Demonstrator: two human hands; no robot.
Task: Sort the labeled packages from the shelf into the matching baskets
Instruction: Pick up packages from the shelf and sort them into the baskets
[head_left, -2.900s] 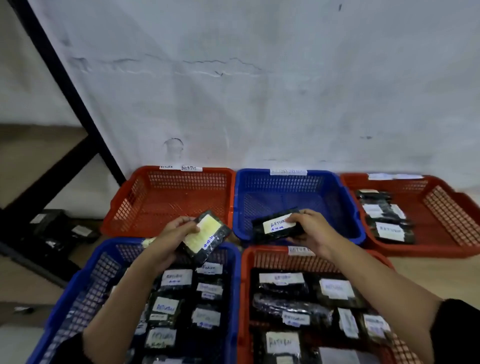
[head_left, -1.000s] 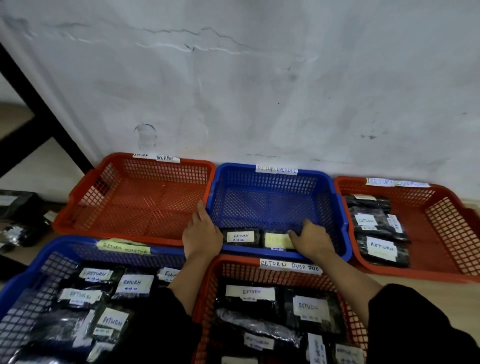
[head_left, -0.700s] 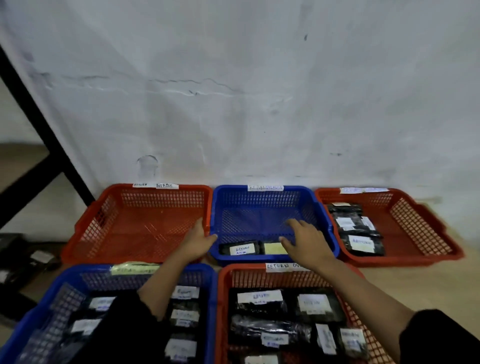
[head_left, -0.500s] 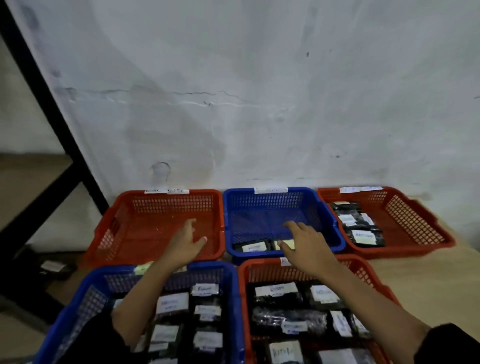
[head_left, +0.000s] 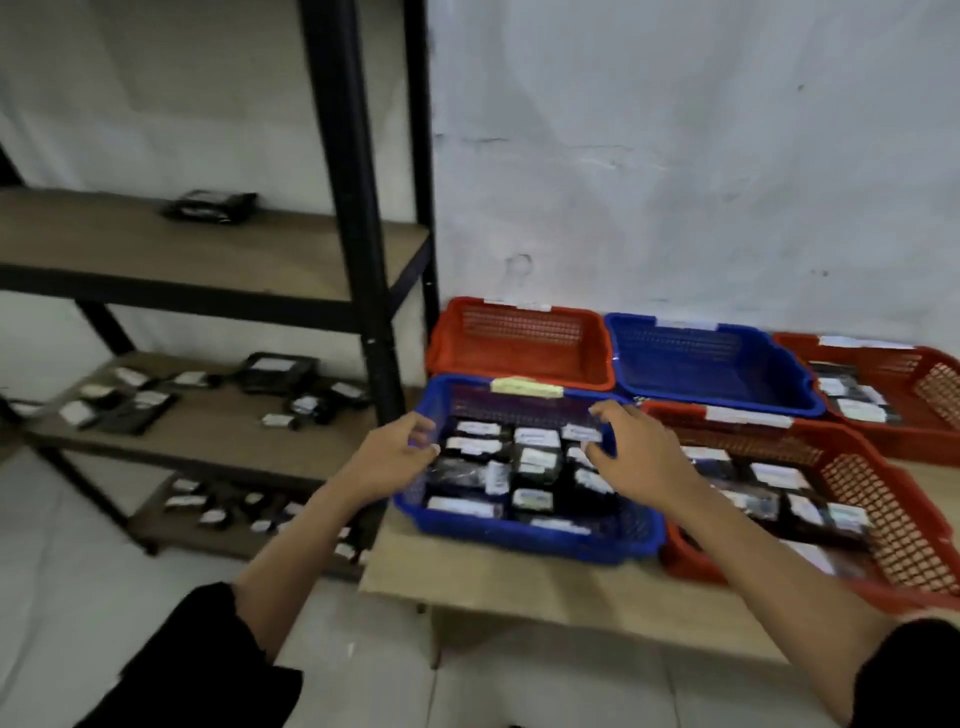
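Both hands hang over the near blue basket, and neither holds anything. The left hand is at the basket's left wall, fingers loosely bent and spread a little apart; whether it touches the rim is lost in the blur. The right hand hovers over the basket's right half, thumb and fingers relaxed and parted.

The near blue basket sits at the left end of a low table and is packed with dark labeled packages, white labels facing up. Just to its right stands a near red basket, also full of labeled packets. Behind them, against the white wall, is a row of 3 baskets: a far red basket on the left, a far blue basket in the middle, and another red basket on the right with a few packets inside. The far blue basket's floor is hidden by its front wall.

To the left stands a black-framed shelf with wooden boards. Its upright post rises between the shelf boards and the baskets. The top board carries 1 dark packet; the middle board holds a scatter of shelf packages, and more lie on the lowest board.
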